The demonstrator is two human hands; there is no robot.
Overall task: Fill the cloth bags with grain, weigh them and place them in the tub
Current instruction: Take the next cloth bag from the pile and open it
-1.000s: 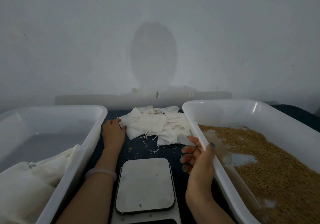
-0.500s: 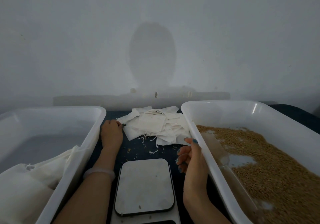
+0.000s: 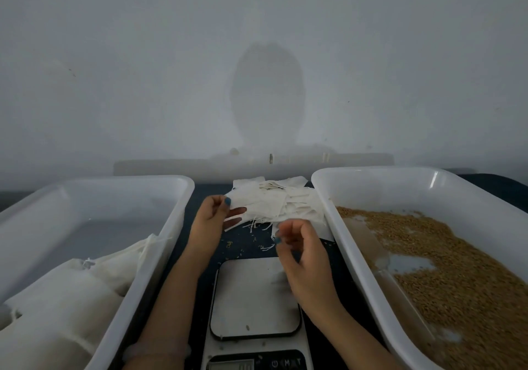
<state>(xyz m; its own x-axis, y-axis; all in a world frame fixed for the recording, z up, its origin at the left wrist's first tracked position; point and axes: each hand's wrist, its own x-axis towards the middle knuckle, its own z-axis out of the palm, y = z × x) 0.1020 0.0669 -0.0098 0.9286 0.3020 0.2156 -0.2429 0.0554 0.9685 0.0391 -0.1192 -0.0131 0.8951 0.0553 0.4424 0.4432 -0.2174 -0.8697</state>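
step: take one bag | left hand [image 3: 210,221] pinches top bag [image 3: 257,205] of far pile [image 3: 297,201] | right hand [image 3: 303,252] blurred, grip unclear | tip: peel one only

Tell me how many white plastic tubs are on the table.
2. The left tub holds filled cloth bags; the right tub holds grain. More could lie outside the frame.

A person's left hand [image 3: 210,221] pinches a cloth bag [image 3: 257,205] atop the pile of empty bags [image 3: 297,206] at frame centre. The blurred right hand [image 3: 305,258], fingers curled, hovers over the scale [image 3: 251,298] below. Filled bags [image 3: 57,298] lie in the tub [image 3: 160,255] at lower left; grain [image 3: 457,269] partly covers the second tub [image 3: 357,186] at right.
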